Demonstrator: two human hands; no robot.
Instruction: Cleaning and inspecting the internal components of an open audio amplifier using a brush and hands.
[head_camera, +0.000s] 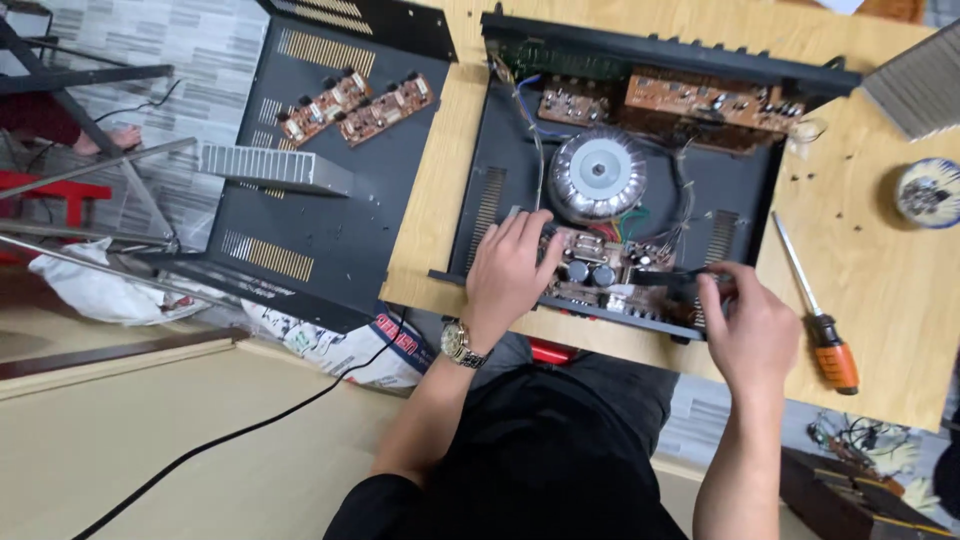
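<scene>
Two hands work inside the open black chassis (500, 180) that lies on the wooden tabletop (880, 290). Our left hand (510, 270) lies flat, fingers spread and together on nothing, pressing down on the near-left end of the brown circuit board (600, 270) at the front edge of the case. Our right hand (745, 325) is curled around a dark, slim tool or part at the board's right end; what it is, and how tightly we grip it, we cannot tell.

We judge the board light but fragile: stiff, thin, studded with upright black capacitors (590, 272) and fine soldered leads, and tethered by coloured wires (620, 225) running toward the round toroidal transformer (598, 175) just behind it. It is best held by its bare edges, never by the parts or the wires. The transformer looks heavy and makes the whole chassis weighty.

An orange-handled screwdriver (815, 310) lies on the table right of the case, near our right hand. The removed black cover (330, 210) lies to the left, carrying two small boards (355, 105).
</scene>
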